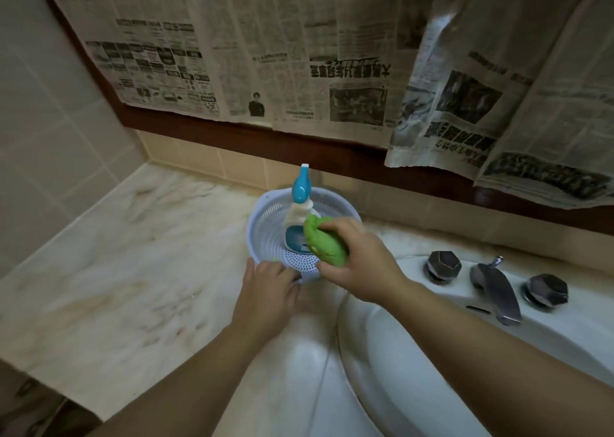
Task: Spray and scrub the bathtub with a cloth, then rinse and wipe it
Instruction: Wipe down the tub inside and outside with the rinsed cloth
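A white spray bottle (296,219) with a blue trigger head stands upright in a pale blue perforated basket (265,224) on the marble ledge. My right hand (362,263) is shut on a balled green cloth (324,242), held over the basket's near right rim, against the bottle. My left hand (269,287) rests at the basket's near rim, fingers curled on its edge. The white bathtub (415,363) curves away at the lower right, below both forearms.
A dark metal faucet (496,290) with two faceted knobs (443,265) (546,292) sits on the tub deck at the right. Newspaper sheets (299,54) hang over the wall behind. The marble ledge (133,270) spreads to the left, tiled wall beyond.
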Tool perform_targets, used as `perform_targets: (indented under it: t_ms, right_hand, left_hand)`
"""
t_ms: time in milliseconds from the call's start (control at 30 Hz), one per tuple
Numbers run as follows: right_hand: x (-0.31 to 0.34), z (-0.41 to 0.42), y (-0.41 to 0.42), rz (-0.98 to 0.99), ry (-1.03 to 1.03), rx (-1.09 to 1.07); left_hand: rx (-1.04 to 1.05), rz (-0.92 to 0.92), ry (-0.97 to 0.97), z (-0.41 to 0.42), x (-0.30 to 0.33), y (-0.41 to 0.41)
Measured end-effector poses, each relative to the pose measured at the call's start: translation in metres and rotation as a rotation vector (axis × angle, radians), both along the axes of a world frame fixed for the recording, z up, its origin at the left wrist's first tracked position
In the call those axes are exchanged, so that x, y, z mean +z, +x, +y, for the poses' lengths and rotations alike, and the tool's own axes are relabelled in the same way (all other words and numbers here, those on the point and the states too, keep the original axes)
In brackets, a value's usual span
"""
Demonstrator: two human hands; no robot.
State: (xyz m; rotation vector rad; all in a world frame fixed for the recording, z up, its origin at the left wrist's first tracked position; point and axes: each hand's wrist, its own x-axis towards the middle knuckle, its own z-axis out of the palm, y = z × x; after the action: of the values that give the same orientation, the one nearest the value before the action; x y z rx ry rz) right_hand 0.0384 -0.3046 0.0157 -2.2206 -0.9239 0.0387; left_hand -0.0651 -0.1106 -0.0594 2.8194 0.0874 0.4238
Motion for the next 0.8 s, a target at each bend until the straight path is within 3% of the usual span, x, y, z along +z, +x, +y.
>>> perform_targets:
  t_ms: [233, 367, 500, 800]
  right_hand:
    - [-0.013, 0.048, 0.002, -0.083, -0.251, 0.277]
    - [-0.031, 0.045, -0.001, -0.130, -0.190, 0.223]
    - [-0.039, 0.030, -0.004, -0.034, -0.203, 0.150]
    - [-0.057, 0.004, 0.003, -0.077, -0.244, -0.001]
  left_hand:
    - [-0.098, -0.135, -0.083, 0.008, -0.023, -0.042]
    - [-0.116, -0.245, -0.119, 0.020, -0.033, -0.045]
    - [-0.156, -0.320, -0.136, 0.032, -0.037, -0.039]
    - [-0.178, -0.227, -0.198, 0.041, -0.032, 0.009]
